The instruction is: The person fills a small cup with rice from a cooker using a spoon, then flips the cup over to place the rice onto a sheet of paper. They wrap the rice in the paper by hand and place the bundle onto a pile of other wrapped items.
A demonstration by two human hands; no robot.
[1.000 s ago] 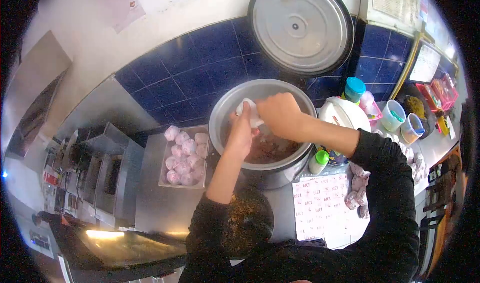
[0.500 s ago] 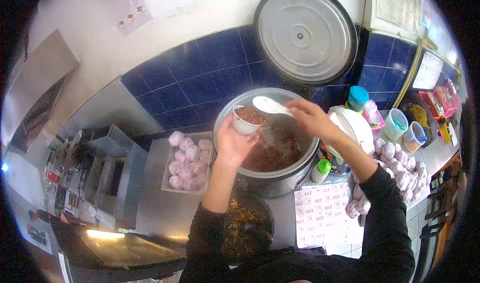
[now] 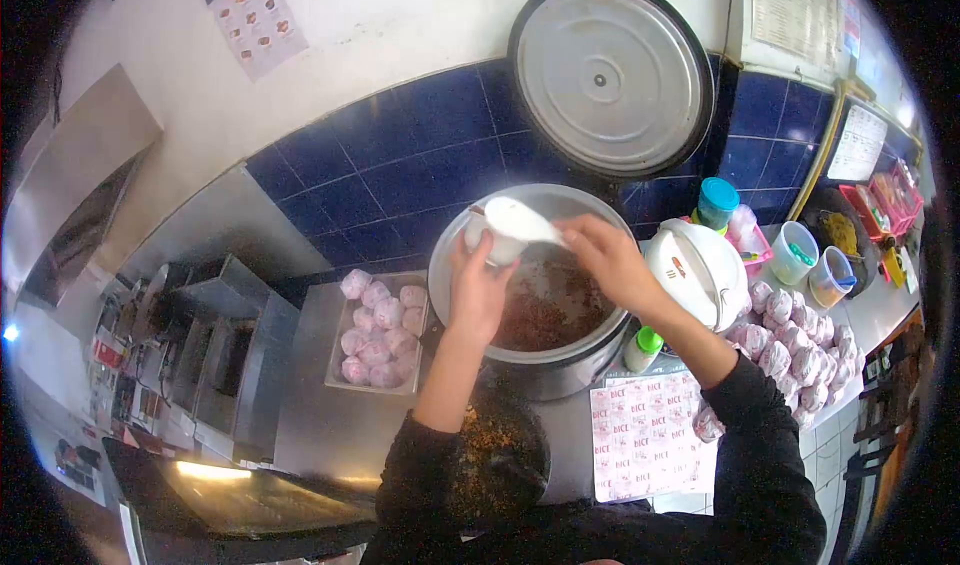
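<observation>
My left hand (image 3: 477, 290) is closed around a small white cup (image 3: 504, 250), held over the big rice cooker (image 3: 603, 337). The thumb and fingers of my right hand (image 3: 608, 263) grip the handle of a white rice paddle (image 3: 518, 221). Its broad blade lies across the mouth of the cup and hides most of what is inside; a bit of brown shows at the rim. Below both hands, brown rice (image 3: 548, 310) covers part of the cooker's inside, and its pale bottom shows through in places.
The round lid (image 3: 605, 75) stands raised behind. To the left sits a tray (image 3: 338, 360) of wrapped balls; several more wrapped balls (image 3: 800, 350) are piled right. Printed paper sheets (image 3: 645, 435), a green-capped bottle (image 3: 642, 349), a white lidded container (image 3: 695, 270) and a dark pan (image 3: 500, 465) are close by.
The paddle has moved left onto the cup's top, and the cup has tipped. The rice heaped above its rim is now mostly covered by the blade. Both hands remain over the cooker.
</observation>
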